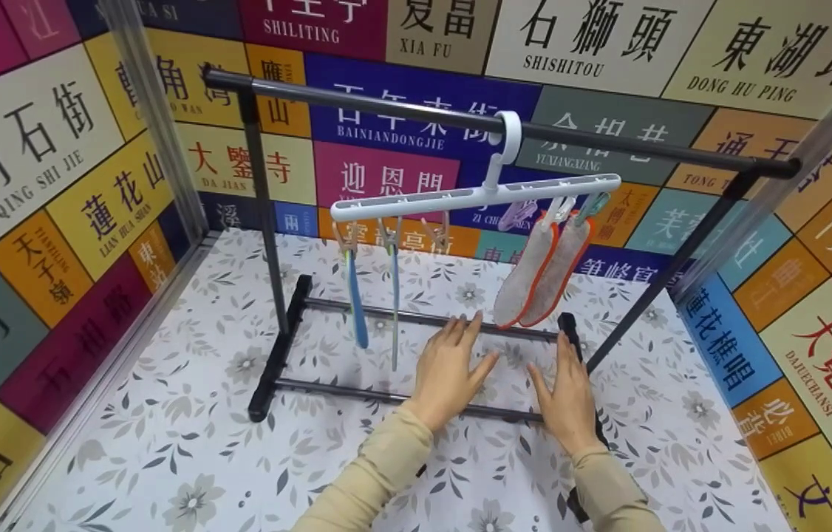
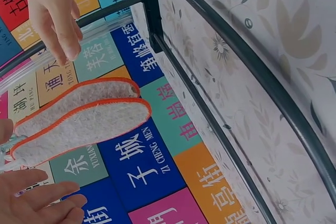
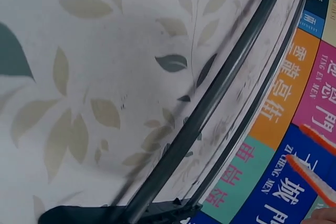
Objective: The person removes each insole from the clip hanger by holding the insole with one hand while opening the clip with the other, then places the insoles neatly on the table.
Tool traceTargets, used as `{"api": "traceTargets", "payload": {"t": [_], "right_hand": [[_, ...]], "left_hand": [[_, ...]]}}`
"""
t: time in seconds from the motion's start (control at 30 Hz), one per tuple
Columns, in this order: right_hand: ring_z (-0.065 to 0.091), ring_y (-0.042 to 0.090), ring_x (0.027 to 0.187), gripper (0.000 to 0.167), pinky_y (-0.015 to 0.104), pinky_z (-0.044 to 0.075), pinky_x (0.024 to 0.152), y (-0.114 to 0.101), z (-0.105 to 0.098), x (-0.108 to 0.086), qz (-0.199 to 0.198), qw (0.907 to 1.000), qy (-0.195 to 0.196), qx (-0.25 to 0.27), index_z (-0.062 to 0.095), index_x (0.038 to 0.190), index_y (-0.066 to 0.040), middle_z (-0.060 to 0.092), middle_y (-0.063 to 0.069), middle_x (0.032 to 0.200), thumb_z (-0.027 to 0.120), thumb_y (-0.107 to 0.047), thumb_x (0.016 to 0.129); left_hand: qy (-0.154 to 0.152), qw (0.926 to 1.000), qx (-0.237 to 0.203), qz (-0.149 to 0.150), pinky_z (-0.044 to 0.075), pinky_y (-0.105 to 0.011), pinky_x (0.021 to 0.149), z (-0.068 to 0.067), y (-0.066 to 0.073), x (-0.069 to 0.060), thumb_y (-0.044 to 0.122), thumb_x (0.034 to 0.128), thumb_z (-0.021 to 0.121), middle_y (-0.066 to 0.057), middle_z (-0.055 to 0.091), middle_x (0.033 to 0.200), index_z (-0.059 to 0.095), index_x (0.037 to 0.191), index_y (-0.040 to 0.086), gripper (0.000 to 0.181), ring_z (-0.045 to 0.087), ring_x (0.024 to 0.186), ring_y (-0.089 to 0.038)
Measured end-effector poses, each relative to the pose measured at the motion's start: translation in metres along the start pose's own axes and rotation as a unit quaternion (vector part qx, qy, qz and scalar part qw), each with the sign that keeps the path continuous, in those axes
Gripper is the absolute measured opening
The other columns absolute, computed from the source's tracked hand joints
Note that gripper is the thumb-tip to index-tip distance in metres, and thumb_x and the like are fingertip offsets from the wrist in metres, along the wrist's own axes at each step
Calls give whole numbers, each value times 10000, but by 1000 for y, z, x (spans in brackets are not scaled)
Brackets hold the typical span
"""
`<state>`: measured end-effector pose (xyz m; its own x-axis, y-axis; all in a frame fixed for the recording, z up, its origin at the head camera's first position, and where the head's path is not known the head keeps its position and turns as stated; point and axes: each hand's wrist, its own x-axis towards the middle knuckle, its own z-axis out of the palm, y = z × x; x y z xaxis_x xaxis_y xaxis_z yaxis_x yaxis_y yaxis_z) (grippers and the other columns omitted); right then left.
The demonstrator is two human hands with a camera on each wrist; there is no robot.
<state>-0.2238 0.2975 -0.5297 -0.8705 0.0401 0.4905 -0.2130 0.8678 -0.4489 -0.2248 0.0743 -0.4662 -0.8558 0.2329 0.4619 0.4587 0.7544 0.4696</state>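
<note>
A pair of insoles (image 1: 558, 270) hangs by clips (image 1: 558, 211) from a white hanger (image 1: 416, 205). The left hand (image 1: 451, 366) and right hand (image 1: 567, 399) are nearby, empty, fingers extended, thumbs spread. The insoles are probably light, soft and bendable, best held by the edges near the clips.

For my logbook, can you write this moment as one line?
left hand: holds nothing | right hand: holds nothing | orange-edged insoles: clipped to clip hanger | clip hanger: hooked on garment rack rail
</note>
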Motion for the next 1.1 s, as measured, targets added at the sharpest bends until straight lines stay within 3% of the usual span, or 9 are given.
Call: {"api": "traceTargets", "payload": {"t": [0.27, 0.57, 0.87, 1.1], "right_hand": [[422, 459, 1343, 680, 569, 317, 1104, 8, -9, 25, 137, 9984, 516, 162, 335, 1518, -6, 428, 275, 1487, 642, -258, 966], [454, 439, 1325, 640, 567, 350, 1087, 7, -13, 50, 196, 9984, 450, 267, 378, 1497, -1, 473, 276, 1450, 619, -293, 981], [468, 438, 1313, 652, 566, 380, 1063, 3, -8, 76, 497, 9976, 331, 342, 336, 1517, -4, 471, 269, 1454, 585, -312, 1000], [448, 427, 1341, 633, 537, 345, 1102, 3, -2, 89, 778, 9941, 399, 648, 344, 1509, 11, 464, 261, 1466, 590, -270, 998]], "left_hand": [[292, 9995, -55, 82, 401, -429, 1097, 1, 7, 11, 426, 978, 579, -170, 598, 1369, 515, 1438, 103, 566, 537, 1309, -328], [554, 9982, 141, 168, 466, -409, 1008, 7, 14, 21, 446, 984, 565, -81, 677, 1272, 576, 1386, 128, 513, 629, 1171, -264], [361, 9991, 167, 113, 463, -412, 1010, 8, 20, 32, 443, 1000, 538, -45, 668, 1293, 593, 1368, 149, 474, 621, 1189, -241], [650, 9975, 120, 268, 482, -395, 979, 11, 22, 40, 403, 989, 569, -39, 703, 1224, 653, 1284, 129, 412, 652, 1137, -225]]}}
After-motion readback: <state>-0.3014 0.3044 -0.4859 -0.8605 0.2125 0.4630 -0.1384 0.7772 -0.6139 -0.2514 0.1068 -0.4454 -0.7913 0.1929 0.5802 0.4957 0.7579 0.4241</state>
